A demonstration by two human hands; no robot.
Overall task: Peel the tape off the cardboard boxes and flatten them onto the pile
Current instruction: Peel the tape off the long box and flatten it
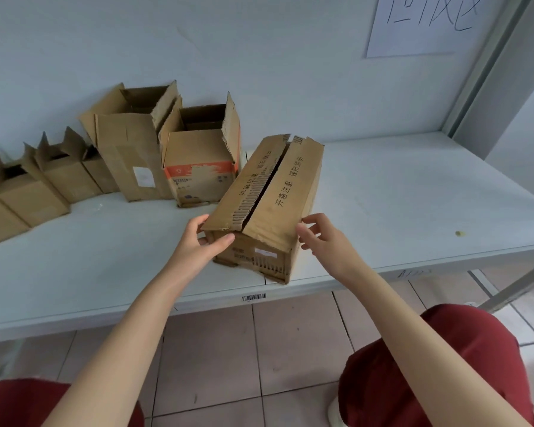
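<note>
A long brown cardboard box (270,198) with printed black characters lies on the white table (398,192), its near end by the front edge. Its two top flaps are folded down with a dark gap between them. My left hand (202,241) grips the near left corner of the box, thumb across the end face and fingers on the left side. My right hand (321,238) touches the near right edge of the top flap with spread, loosely bent fingers.
Several open cardboard boxes stand in a row along the wall at the left: a tall one (130,149), one with an orange band (201,167), and smaller ones (28,186). A paper sign (426,23) hangs on the wall. Tiled floor lies below the table edge.
</note>
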